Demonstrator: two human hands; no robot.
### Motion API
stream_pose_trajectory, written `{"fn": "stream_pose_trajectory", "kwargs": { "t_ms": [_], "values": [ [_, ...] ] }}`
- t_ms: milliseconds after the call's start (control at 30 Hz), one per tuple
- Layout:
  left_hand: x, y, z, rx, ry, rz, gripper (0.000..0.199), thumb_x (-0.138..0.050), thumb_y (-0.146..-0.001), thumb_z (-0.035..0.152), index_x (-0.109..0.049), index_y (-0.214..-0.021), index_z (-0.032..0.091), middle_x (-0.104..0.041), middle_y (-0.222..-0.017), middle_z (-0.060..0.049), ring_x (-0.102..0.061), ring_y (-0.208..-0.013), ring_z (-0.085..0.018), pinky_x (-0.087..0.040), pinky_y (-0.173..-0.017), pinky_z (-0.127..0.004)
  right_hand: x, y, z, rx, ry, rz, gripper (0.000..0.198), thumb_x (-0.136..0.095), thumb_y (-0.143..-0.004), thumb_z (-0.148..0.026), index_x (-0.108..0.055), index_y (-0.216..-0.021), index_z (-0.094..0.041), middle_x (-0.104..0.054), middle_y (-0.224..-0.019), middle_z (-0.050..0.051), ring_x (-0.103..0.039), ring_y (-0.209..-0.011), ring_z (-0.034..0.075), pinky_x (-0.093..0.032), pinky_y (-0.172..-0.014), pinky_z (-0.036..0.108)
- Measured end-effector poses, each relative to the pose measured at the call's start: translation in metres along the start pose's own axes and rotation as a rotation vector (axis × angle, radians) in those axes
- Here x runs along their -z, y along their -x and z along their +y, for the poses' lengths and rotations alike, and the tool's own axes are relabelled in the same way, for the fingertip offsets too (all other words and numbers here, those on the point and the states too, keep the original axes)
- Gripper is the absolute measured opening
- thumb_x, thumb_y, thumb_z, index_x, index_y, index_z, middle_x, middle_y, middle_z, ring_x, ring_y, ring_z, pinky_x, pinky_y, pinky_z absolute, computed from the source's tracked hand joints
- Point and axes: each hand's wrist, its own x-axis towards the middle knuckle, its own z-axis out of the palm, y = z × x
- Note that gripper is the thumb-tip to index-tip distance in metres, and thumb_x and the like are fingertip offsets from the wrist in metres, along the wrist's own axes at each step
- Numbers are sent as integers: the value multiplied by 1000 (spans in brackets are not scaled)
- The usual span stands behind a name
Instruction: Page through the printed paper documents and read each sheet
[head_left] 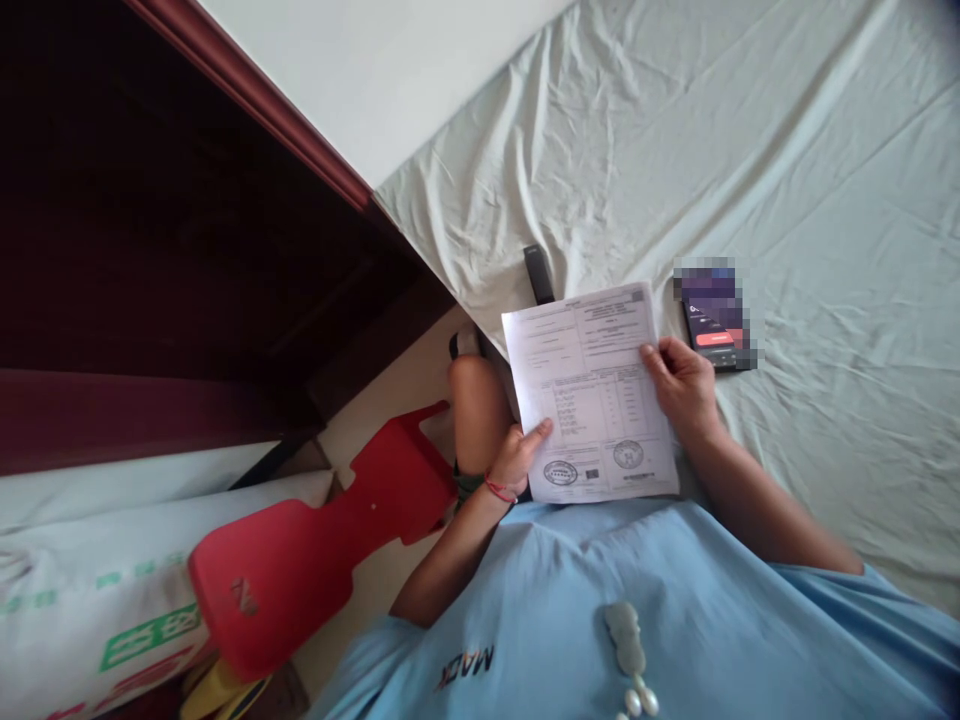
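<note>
A white printed paper form (585, 360) with a table of text and two dark round stamps near its lower edge is held up in front of my chest. My left hand (519, 455) grips its lower left edge, thumb on top and fingers behind the sheet. On the other side, my right hand (681, 385) pinches the right edge, with the thumb on the printed face. Whether it is one sheet or several I cannot tell. Just right of my right hand, a phone (716, 320) with a lit, partly blurred screen lies on the bedsheet.
A pale, wrinkled bedsheet (847, 250) spreads to the right. Beyond the form lies a small black object (538, 272). To my left are a red plastic chair (277, 570), a white printed sack (82, 570) and dark wooden furniture (187, 230).
</note>
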Motion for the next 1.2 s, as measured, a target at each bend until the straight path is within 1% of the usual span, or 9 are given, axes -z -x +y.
{"fn": "stream_pose_trajectory", "kwargs": {
  "t_ms": [133, 267, 367, 500, 600, 800, 967, 1100, 1200],
  "values": [
    [0, -2, 1, -23, 8, 17, 72, -104, -60, 59, -84, -108, 9, -86, -112, -20, -82, -113, -42, -58, -117, -61, -2, -1, 0, 83, 107, 126, 24, -70, -92, -47, -69, -90, -24, -70, -80, 1, -61, -68, 16, -50, -64, 30],
    [-3, -4, 4, -35, 11, 32, 74, -105, -58, 58, -84, -109, 9, -85, -114, -21, -81, -116, -43, -58, -117, -62, 0, -2, 2, 160, 256, 135, 20, -69, -93, -43, -67, -87, -24, -71, -81, 3, -61, -68, 18, -54, -69, 35],
    [-3, -5, 3, -40, -9, 37, 75, -104, -58, 60, -84, -108, 9, -85, -115, -21, -82, -113, -42, -59, -115, -62, 1, -1, 3, 210, 409, 106, 21, -63, -96, -40, -71, -100, -22, -73, -96, 8, -62, -68, 19, -56, -73, 39],
    [-1, -7, 1, -63, -56, 51, 73, -103, -59, 62, -85, -107, 11, -86, -114, -19, -83, -110, -40, -60, -115, -60, -1, 0, 4, 107, 698, -16, 40, -60, -99, -42, -73, -128, -17, -72, -124, 18, -70, -83, 29, -57, -79, 47],
    [2, -10, -1, -61, -85, 59, 72, -102, -60, 63, -85, -106, 11, -86, -114, -18, -82, -110, -40, -59, -115, -58, -2, 0, 3, 38, 802, -68, 47, -58, -101, -44, -72, -135, -15, -68, -131, 21, -72, -98, 35, -57, -82, 48],
    [4, -14, -4, -57, -67, 55, 74, -103, -57, 62, -85, -105, 9, -86, -112, -20, -82, -110, -41, -59, -115, -60, 1, -2, 4, 46, 738, -64, 34, -57, -101, -44, -77, -112, -19, -69, -117, 16, -68, -85, 28, -54, -79, 43],
    [3, -13, -5, -43, -53, 21, 72, -105, -55, 57, -85, -105, 10, -86, -110, -19, -83, -108, -40, -60, -114, -60, 1, -4, 13, 102, 575, -2, 22, -66, -94, -43, -70, -87, -22, -68, -97, 9, -60, -71, 21, -47, -71, 38],
    [3, -13, -5, -53, -67, 45, 71, -106, -55, 56, -85, -105, 10, -86, -112, -19, -82, -112, -42, -59, -114, -61, 1, -3, 15, 149, 511, 15, 27, -62, -97, -43, -62, -76, -25, -65, -79, 4, -58, -70, 21, -42, -67, 36],
    [2, -12, -4, -58, -73, 54, 70, -106, -55, 56, -85, -104, 10, -86, -111, -19, -82, -112, -42, -59, -114, -61, 1, -2, 11, 177, 517, 11, 31, -60, -99, -44, -63, -75, -25, -67, -79, 5, -58, -70, 21, -41, -67, 35]
  ]
}}
